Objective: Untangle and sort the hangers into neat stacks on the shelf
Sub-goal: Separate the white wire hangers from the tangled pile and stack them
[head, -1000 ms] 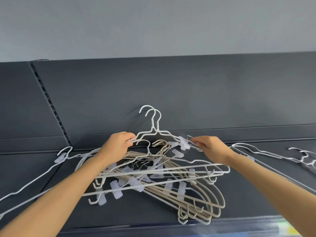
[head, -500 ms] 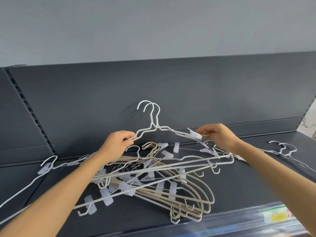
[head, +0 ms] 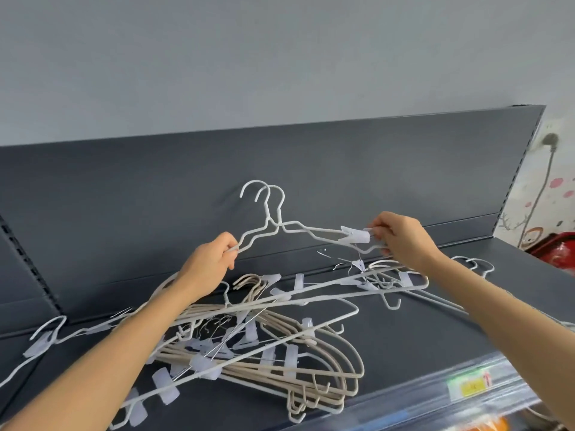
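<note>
Two white wire hangers (head: 273,225) with clips are raised above the dark grey shelf (head: 404,334), hooks up. My left hand (head: 211,259) grips their left shoulder. My right hand (head: 401,234) pinches their right shoulder beside a translucent clip (head: 354,236). Below lies a tangled pile (head: 264,346) of beige hangers and white clip hangers, its lower bars still crossing under the raised pair.
More white hangers lie at the shelf's left end (head: 46,337) and behind my right arm (head: 473,264). The shelf's back panel (head: 155,197) rises behind. A price strip (head: 466,387) runs along the front edge. A red object (head: 557,247) sits past the right end.
Both hands have lifted the two white hangers higher off the pile and spread further apart. The view has swung to the right, revealing the shelf's right end.
</note>
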`<state>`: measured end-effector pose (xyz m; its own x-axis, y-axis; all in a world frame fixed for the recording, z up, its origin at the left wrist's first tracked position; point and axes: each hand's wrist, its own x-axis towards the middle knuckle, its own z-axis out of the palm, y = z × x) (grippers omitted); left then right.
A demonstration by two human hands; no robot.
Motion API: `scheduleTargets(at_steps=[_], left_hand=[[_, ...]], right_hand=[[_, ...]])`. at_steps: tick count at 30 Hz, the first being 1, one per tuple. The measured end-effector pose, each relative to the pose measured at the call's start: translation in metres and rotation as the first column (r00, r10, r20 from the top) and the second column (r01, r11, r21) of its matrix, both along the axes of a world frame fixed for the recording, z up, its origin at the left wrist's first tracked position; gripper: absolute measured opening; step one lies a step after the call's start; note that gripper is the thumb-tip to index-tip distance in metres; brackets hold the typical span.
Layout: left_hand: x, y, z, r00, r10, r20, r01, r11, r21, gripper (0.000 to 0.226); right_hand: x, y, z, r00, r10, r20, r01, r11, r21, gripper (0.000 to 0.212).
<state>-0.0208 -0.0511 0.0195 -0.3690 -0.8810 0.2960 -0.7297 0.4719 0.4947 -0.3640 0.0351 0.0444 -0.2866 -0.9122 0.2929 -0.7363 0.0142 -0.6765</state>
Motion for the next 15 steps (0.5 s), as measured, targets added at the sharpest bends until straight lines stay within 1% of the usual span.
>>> scheduleTargets(at_steps=[2, 3, 6, 8, 10, 13, 15], left_hand=[[0.001, -0.001, -0.001, 1.000, 0.010, -0.017, -0.010, 1.000, 0.001, 0.018], [0.003, -0.001, -0.001, 0.999, 0.013, -0.030, -0.013, 1.000, -0.003, 0.020], [0.010, 0.001, 0.001, 0.997, 0.037, -0.063, -0.038, 0.999, -0.013, 0.026], [0.019, 0.002, 0.000, 0.997, 0.058, -0.059, -0.060, 0.998, -0.019, 0.028], [0.028, 0.002, -0.002, 0.997, 0.070, -0.032, -0.071, 0.997, -0.023, 0.030], [0.039, 0.005, -0.003, 0.994, 0.106, 0.014, -0.105, 0.994, -0.029, 0.031], [0.046, 0.007, -0.003, 0.993, 0.121, 0.011, -0.120, 0.992, -0.032, 0.032]], right_hand=[[0.001, 0.003, 0.005, 0.995, 0.020, -0.099, -0.018, 1.000, 0.017, 0.015], [0.002, 0.005, 0.008, 0.993, 0.036, -0.112, -0.034, 0.999, 0.021, 0.015], [0.010, 0.006, 0.015, 0.994, 0.092, -0.064, -0.092, 0.996, 0.003, 0.016], [0.018, 0.006, 0.019, 0.991, 0.123, -0.050, -0.124, 0.992, -0.016, 0.020], [0.023, 0.006, 0.022, 0.986, 0.160, 0.034, -0.160, 0.987, -0.012, 0.019], [0.032, 0.005, 0.022, 0.962, 0.219, 0.161, -0.228, 0.973, 0.039, 0.013], [0.039, 0.005, 0.019, 0.954, 0.244, 0.175, -0.261, 0.962, 0.076, 0.014]])
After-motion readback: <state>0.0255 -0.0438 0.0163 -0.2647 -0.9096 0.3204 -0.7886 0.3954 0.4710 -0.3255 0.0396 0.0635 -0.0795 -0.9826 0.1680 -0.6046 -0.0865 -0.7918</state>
